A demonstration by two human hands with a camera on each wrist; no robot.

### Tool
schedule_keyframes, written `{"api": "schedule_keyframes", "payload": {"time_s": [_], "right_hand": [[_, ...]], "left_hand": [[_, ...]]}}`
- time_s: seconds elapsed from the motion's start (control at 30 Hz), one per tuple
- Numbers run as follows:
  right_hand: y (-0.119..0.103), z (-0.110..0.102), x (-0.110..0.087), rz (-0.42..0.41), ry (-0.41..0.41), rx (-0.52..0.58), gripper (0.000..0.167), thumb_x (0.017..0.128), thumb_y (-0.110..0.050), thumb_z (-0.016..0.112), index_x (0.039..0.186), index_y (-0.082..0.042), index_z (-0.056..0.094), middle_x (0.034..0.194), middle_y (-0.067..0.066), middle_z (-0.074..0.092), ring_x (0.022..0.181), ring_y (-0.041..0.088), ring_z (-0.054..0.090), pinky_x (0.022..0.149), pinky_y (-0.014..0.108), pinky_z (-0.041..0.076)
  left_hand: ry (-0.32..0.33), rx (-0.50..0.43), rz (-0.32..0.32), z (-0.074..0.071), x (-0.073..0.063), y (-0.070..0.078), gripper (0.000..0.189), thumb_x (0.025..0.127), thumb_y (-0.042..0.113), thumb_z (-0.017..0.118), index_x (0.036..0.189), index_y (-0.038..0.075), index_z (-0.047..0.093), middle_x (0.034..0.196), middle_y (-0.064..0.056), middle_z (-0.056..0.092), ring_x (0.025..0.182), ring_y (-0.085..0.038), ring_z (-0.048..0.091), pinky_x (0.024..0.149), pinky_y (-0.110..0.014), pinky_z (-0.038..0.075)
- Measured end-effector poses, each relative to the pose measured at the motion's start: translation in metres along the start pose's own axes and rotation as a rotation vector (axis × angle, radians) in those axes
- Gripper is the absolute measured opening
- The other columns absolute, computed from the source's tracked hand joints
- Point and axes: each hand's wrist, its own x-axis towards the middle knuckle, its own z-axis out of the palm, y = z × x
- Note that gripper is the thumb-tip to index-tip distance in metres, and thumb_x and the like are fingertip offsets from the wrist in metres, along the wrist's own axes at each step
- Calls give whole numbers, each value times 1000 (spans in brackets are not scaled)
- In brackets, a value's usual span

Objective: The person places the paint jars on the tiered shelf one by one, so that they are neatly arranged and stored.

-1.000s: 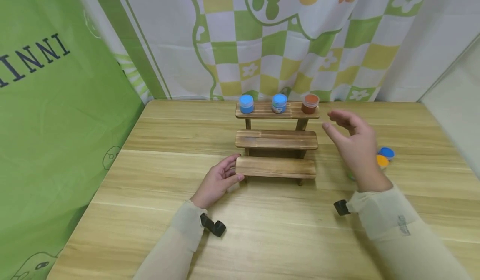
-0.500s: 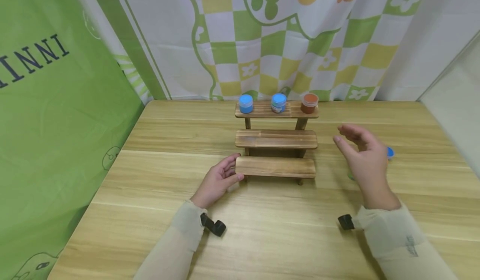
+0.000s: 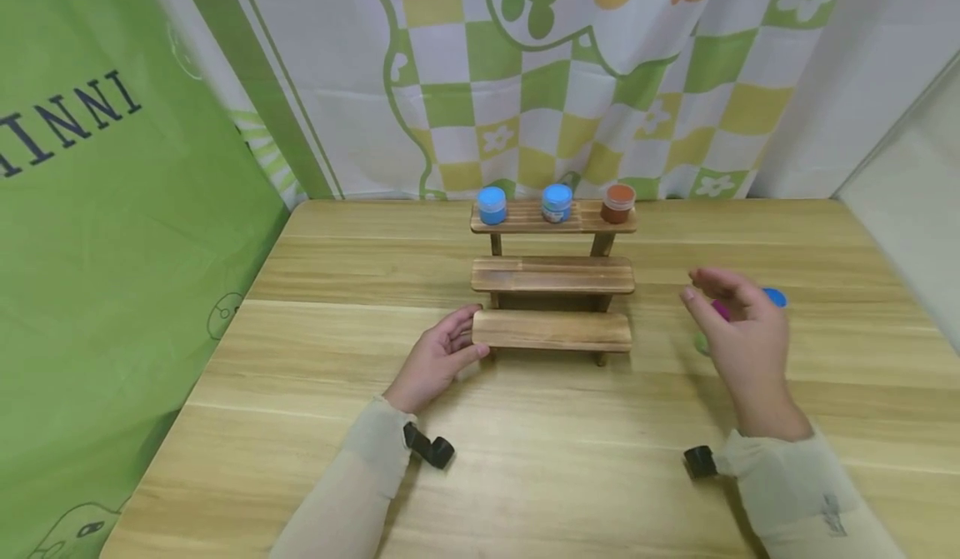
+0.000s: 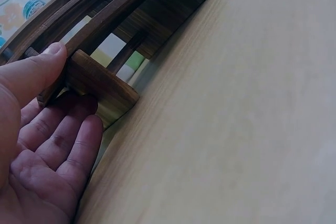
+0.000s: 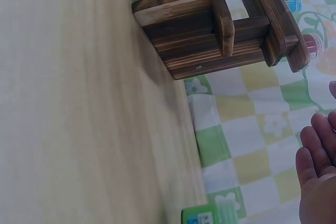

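A three-step wooden stand (image 3: 552, 274) stands on the table. My left hand (image 3: 435, 359) grips the left end of its lowest step; in the left wrist view the thumb (image 4: 39, 72) lies against the step and the fingers reach behind its leg. Two blue paint jars (image 3: 492, 206) and a brown-red jar (image 3: 618, 203) stand along the top step. My right hand (image 3: 746, 342) hovers right of the stand, thumb and fingers apart, over a group of jars. A magenta lid (image 3: 721, 309) shows between thumb and fingers, a green jar (image 3: 702, 343) at the left and a blue lid (image 3: 776, 297) behind.
The wooden table (image 3: 570, 451) runs back to a checkered curtain (image 3: 551, 84). Green cloth (image 3: 112, 251) hangs at the left, and a pale wall (image 3: 922, 176) rises at the right. In the right wrist view, a green jar (image 5: 202, 215) stands at the lower edge.
My right hand has moved down and right, away from the top step and over the jars on the table. My left hand has stayed at the lowest step.
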Motion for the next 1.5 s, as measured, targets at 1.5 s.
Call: {"api": "schedule_keyframes", "payload": {"time_s": [1.5], "right_hand": [[50,-56,-6,403,167,98,44,88,-21,81,127,-8,67,112,-6,68,98,6,59,78,5,49]], "left_hand": [[32,17,-27,1,-1,3,67,95,17,72,153,14,40,148,-10,50,129,-26,55,105,-32,48]]}}
